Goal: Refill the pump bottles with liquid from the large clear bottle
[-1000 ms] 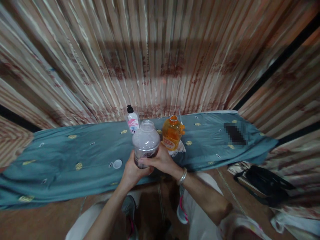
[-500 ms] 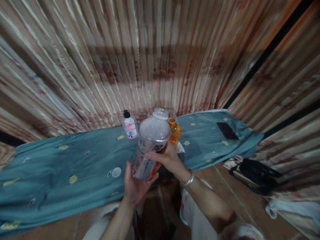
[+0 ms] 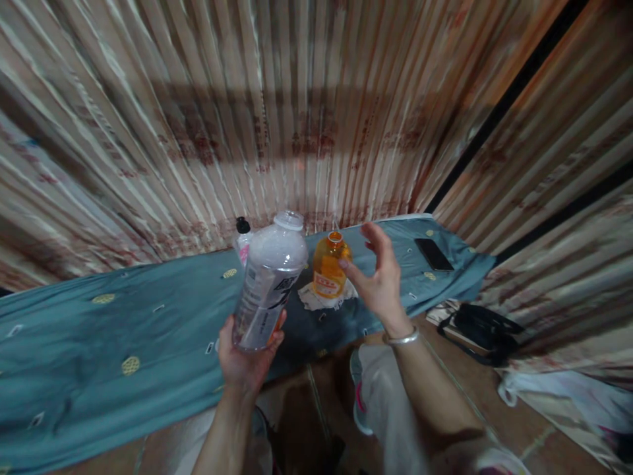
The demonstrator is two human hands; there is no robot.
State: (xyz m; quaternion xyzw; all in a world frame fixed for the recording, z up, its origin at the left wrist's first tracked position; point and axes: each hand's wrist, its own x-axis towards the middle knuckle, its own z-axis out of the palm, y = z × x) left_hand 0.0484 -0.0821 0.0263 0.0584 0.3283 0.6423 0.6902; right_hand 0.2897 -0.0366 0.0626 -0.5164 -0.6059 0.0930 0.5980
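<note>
My left hand [image 3: 247,356] is wrapped round the lower part of a large clear plastic bottle [image 3: 270,284], tilted with its uncapped neck up. A printed label runs along its side. To its right an orange bottle [image 3: 329,267], also uncapped, stands upright on a crumpled white tissue [image 3: 314,298] on the cloth. Beside it my right hand [image 3: 380,280] is held with thumb and fingers apart and nothing in it; the thumb overlaps the orange bottle's edge, and I cannot tell whether it touches. A pump bottle [image 3: 242,239] with a black top is partly hidden behind the clear bottle.
A teal cloth [image 3: 173,330] with yellow prints covers the long surface. A dark phone [image 3: 433,254] lies at its right end. A black bag [image 3: 482,330] sits on the floor at right, near a white plastic bag [image 3: 558,389]. Pleated curtains [image 3: 297,112] hang behind.
My right hand has let go of the clear bottle and moved right, beside the orange bottle. My left hand has carried the clear bottle left, uncovering the orange bottle and tissue.
</note>
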